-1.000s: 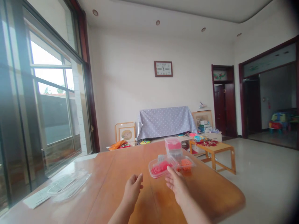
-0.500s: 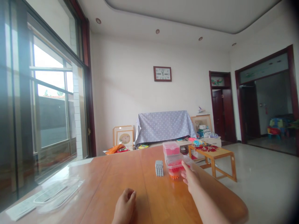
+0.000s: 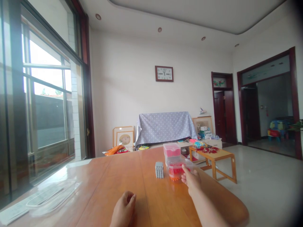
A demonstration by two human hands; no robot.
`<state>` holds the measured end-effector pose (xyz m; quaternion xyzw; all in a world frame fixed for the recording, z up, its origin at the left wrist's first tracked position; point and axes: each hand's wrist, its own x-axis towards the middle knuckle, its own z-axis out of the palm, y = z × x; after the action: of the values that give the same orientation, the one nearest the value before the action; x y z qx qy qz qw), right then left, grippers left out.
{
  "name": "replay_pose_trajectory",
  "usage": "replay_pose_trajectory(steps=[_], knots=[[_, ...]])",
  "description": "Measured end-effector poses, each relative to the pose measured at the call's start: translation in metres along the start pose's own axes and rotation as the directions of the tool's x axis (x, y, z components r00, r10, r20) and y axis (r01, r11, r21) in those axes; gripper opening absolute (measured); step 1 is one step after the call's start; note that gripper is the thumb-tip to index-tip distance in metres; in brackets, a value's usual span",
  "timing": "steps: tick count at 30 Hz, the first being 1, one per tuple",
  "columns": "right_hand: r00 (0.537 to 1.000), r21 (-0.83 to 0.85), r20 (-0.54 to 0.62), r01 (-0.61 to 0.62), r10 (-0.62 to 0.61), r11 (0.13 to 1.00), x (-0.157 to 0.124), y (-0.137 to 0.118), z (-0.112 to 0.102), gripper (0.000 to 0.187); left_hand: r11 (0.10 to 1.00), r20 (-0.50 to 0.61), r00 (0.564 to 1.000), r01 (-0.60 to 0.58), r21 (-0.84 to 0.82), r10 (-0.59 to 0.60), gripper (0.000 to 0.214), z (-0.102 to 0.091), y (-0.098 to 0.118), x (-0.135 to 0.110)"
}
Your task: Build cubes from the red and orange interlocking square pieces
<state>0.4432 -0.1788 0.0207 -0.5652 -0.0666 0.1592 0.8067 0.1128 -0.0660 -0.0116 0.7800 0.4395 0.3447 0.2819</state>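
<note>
My right hand (image 3: 191, 181) reaches forward over the wooden table (image 3: 132, 176) and its fingers close on the near edge of a clear plastic box (image 3: 177, 166) with red pieces in it, stacked on an orange item. Behind that box stands a taller clear box (image 3: 171, 149) with red contents. A small grey ridged block (image 3: 159, 170) stands upright just left of the boxes. My left hand (image 3: 123, 209) rests on the table near me, fingers curled in, with nothing seen in it.
Clear plastic sheets and a paper (image 3: 44, 198) lie at the table's left near the window (image 3: 44, 104). Beyond the table are a low wooden table (image 3: 214, 156) with toys, a covered piece of furniture (image 3: 165, 126) and picture frames (image 3: 123, 137).
The box with red pieces went from lifted in my right hand to stacked on the orange one by the tall box. My left hand drew back and curled. The grey block came into view.
</note>
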Motion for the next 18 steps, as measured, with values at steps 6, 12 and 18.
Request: replay_pose_trajectory(steps=[6,12,18], knots=[[0.997,0.016,0.082,-0.011,0.009,1.000,0.000,0.005,0.001,0.079,1.000,0.002,1.000,-0.006,0.014,0.006,0.029,0.000,-0.001,0.002],[1.000,0.111,-0.022,0.006,-0.004,0.994,-0.011,0.010,0.000,0.094,0.999,-0.004,1.000,-0.003,0.040,0.003,0.026,0.000,0.002,-0.001],[0.992,0.060,0.130,-0.011,0.003,0.998,-0.068,0.031,0.021,0.063,0.999,-0.017,1.000,-0.005,0.033,0.006,0.023,0.001,0.001,0.000]])
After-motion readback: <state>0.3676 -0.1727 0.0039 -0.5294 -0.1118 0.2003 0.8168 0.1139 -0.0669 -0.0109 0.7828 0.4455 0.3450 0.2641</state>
